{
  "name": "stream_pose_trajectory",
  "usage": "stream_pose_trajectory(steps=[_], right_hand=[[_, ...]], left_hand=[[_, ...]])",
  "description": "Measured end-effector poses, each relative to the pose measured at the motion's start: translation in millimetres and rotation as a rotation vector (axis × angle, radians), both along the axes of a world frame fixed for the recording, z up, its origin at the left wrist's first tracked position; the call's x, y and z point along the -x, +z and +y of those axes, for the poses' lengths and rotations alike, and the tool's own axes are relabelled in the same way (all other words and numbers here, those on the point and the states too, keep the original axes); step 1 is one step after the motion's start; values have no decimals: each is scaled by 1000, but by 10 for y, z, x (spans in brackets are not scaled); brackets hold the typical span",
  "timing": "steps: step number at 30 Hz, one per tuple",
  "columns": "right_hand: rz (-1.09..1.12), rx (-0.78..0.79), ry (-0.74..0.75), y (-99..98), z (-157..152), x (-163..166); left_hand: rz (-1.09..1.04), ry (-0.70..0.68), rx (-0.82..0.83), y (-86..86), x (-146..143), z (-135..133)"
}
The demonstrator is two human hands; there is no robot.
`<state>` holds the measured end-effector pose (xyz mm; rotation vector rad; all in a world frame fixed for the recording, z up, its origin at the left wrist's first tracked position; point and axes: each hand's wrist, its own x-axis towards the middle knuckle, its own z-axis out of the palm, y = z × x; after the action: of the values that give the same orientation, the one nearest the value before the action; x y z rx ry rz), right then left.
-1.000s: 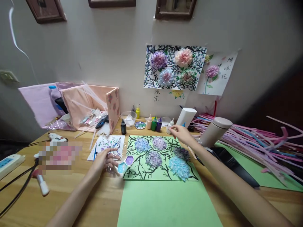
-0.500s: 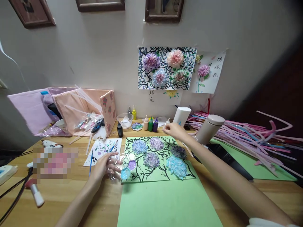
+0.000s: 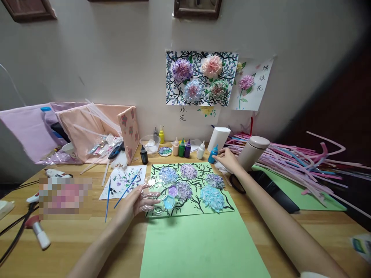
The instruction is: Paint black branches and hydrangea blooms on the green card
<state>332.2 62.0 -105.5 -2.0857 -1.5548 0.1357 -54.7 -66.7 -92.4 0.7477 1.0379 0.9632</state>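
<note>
My left hand point(image 3: 142, 200) is closed on the edge of a clear flower-shaped paint palette point(image 3: 156, 193), with purple and light blue paint in two of its wells. The palette hangs over the left part of a painting point(image 3: 199, 204) of black branches and fluffy blue, purple and turquoise blossoms. My right hand point(image 3: 227, 159) reaches beyond the painting, its fingertips pinching the side of a blue paint bottle point(image 3: 213, 155), which leans slightly. Just left of it a white paint bottle point(image 3: 200, 150) stands upright.
Green, purple and peach bottles, a black bottle point(image 3: 144, 155) and a small painted dish point(image 3: 165, 151) line the back. Two brushes lie by a paint-spotted sheet point(image 3: 117, 179). A tumbler point(image 3: 253, 150) and pipe cleaners point(image 3: 290, 162) are at right, a fabric box point(image 3: 127, 131) at left.
My right hand has moved from the white bottle to the blue one. My left hand has shifted the palette slightly right over the painting. The view has tilted down a little.
</note>
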Motion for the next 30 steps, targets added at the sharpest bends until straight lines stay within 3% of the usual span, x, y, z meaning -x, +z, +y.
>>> stream_pose_trajectory(steps=[8,13,16,20,25,30], right_hand=[[149,-25,120,-192,221,-6],[281,-106,154,-144,123,10],[387,-213,207,39,-18,88],[508,-314,377,438,-298,412],[606,-147,703,842,-662,1079],[682,43,984,950,-848,1661]], left_hand=[[20,-108,-56,-48,139,81],[115,-138,-52,33,327,132],[225,-90,-25,90,484,167],[431,-7,-22,83,674,208],[525,12,-39,71,765,206],[613,-36,-26,32,773,226]])
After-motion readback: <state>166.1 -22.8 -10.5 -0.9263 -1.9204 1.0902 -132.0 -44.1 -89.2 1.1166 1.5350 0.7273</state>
